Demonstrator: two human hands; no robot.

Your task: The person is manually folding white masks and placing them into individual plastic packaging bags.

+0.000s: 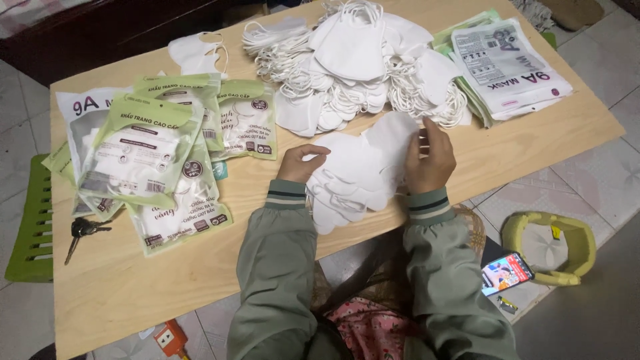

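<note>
A: What are the hands doing?

B: Both are working on a small stack of white face masks (353,175) lying near the front edge of the wooden worktop (520,150). The left hand (301,163) is resting on the stack's left edge, fingers curled over it, its grip closing on the masks. The right hand (430,159) is pinching the stack's right side, fingers bent around the top mask.

A: And what is lying around them?

B: Just behind the stack, a big loose heap of white masks (353,63) with tangled ear loops is spreading across the middle of the worktop. To the left, several sealed green-and-white mask packets (157,150) are overlapping in a pile, and a bunch of keys (83,230) is sitting beside them near the edge. To the far right, flat empty packets (507,67) are stacked up.

A: Anything off the worktop?

B: A phone (507,273) with a lit screen is lying on the floor at the right, next to a yellow plastic stool (550,247). A green stool (33,227) is showing at the left.
</note>
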